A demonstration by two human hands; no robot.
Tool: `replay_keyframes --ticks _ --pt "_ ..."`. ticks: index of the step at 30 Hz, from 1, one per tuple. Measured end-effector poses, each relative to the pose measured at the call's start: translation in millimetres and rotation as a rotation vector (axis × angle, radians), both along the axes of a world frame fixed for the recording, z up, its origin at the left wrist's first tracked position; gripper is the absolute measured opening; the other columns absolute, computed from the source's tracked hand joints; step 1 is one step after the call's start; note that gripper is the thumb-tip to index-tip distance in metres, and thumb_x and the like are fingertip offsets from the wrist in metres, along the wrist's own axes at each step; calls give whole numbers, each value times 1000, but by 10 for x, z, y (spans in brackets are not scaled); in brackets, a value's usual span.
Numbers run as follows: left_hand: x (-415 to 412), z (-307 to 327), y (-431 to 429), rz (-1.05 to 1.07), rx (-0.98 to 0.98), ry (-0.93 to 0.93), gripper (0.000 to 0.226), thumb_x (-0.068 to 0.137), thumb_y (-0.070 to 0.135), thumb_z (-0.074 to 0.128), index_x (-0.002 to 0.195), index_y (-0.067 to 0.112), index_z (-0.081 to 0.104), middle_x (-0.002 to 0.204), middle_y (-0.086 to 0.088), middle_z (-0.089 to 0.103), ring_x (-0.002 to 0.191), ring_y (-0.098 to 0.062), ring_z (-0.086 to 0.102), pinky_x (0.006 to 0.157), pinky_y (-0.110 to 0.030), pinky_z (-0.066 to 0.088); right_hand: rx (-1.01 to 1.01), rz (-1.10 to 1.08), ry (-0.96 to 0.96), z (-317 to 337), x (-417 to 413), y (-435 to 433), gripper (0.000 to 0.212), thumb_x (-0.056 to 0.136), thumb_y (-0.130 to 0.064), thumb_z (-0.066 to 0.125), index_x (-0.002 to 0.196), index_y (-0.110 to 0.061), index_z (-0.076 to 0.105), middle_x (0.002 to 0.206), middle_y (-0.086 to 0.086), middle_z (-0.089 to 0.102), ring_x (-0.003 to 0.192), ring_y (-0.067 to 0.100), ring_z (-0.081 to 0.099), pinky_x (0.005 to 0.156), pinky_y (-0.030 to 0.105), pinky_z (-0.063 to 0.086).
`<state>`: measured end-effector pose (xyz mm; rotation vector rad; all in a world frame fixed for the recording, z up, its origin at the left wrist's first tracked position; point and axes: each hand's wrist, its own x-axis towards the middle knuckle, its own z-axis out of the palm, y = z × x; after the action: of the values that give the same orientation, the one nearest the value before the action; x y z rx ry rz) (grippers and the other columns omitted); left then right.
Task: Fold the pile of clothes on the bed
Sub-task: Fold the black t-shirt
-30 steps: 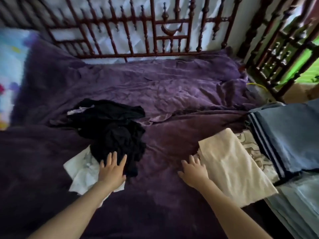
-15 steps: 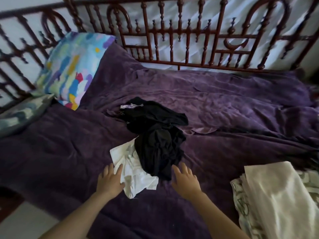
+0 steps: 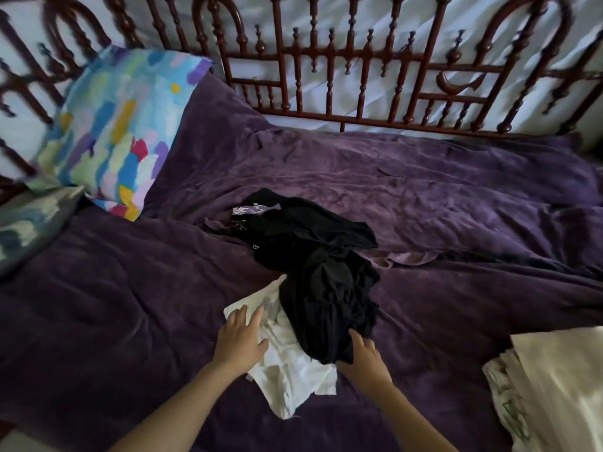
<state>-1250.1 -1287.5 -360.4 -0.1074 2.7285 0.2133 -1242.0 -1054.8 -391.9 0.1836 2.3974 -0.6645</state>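
Note:
A crumpled heap of black clothes (image 3: 319,275) lies in the middle of the purple bedspread (image 3: 456,203). A white garment (image 3: 293,380) sticks out from under its near edge. My left hand (image 3: 239,340) rests flat on the white garment's left side, fingers straight. My right hand (image 3: 363,357) touches the near lower edge of the black heap, fingers spread on the cloth. A purple printed band (image 3: 248,210) shows at the heap's far end.
Folded cream and patterned cloths (image 3: 554,386) are stacked at the right near edge. A multicoloured pillow (image 3: 120,125) and a grey-blue pillow (image 3: 29,223) lie at the left. A dark red wooden headboard (image 3: 342,73) runs along the far side.
The view has swung left, away from the folded stack. My right hand left the cream cloth and came onto the black heap. My left hand slid onto the white garment.

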Motion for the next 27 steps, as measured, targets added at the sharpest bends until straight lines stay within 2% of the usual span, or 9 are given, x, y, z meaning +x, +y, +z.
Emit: replay_keyframes --ticks 7,10,12,13,15,18,21,24,27 --pt "-509 -44 -1012 14 76 86 71 94 41 45 150 23 6 156 -9 12 143 -25 11 110 -34 25 -141 -474 10 -370 -549 -846 87 86 -25 66 150 -17 8 150 11 27 133 31 34 103 40 38" --pt "-650 -118 -1350 35 78 80 71 94 41 46 150 22 6 155 -9 15 142 -26 15 109 -33 27 -71 -575 5 -469 -668 -1008 64 89 -16 58 144 -13 26 132 13 50 116 31 52 88 37 45" --pt "-707 -158 -1478 44 84 49 70 94 41 45 150 22 7 154 -9 17 141 -26 17 109 -34 28 -26 -521 -17 -447 -657 -1074 24 88 -12 55 112 -10 52 110 13 60 98 28 58 78 33 46" --pt "-723 -179 -1504 43 98 34 70 94 40 45 150 22 7 154 -9 18 141 -26 17 108 -34 28 -24 -501 -8 -425 -622 -1091 4 87 -11 55 88 -12 52 99 11 59 88 26 56 73 31 44" --pt "-734 -209 -1474 22 145 20 70 95 40 45 150 21 7 154 -9 19 141 -26 17 109 -34 29 -2 -481 55 -398 -541 -1104 27 87 -13 56 66 -16 39 85 8 54 77 22 50 64 29 37" --pt "-741 -188 -1337 -38 224 10 69 95 38 45 150 21 7 152 -6 21 140 -25 18 109 -34 29 19 -435 191 -98 -495 -1060 33 86 -15 58 64 -16 34 70 3 46 66 20 47 57 29 26" --pt "-783 -45 -1140 -122 293 30 71 94 38 46 150 21 6 151 -4 22 139 -24 20 108 -33 30 74 -342 489 434 -540 -914 28 78 -11 64 59 -14 44 75 6 44 79 28 50 62 27 21" --pt "-820 208 -833 -243 371 57 77 92 41 50 150 21 5 153 -5 18 140 -24 19 110 -33 27 12 -386 740 1147 -615 -768 12 78 0 67 88 7 65 87 6 53 83 22 53 69 23 30" --pt "-803 599 -496 -400 468 132 88 86 44 58 150 24 1 156 -5 10 142 -24 12 113 -36 24 -70 -415 839 1863 -612 -677 5 86 -3 60 85 0 64 73 3 57 69 17 52 57 20 34"
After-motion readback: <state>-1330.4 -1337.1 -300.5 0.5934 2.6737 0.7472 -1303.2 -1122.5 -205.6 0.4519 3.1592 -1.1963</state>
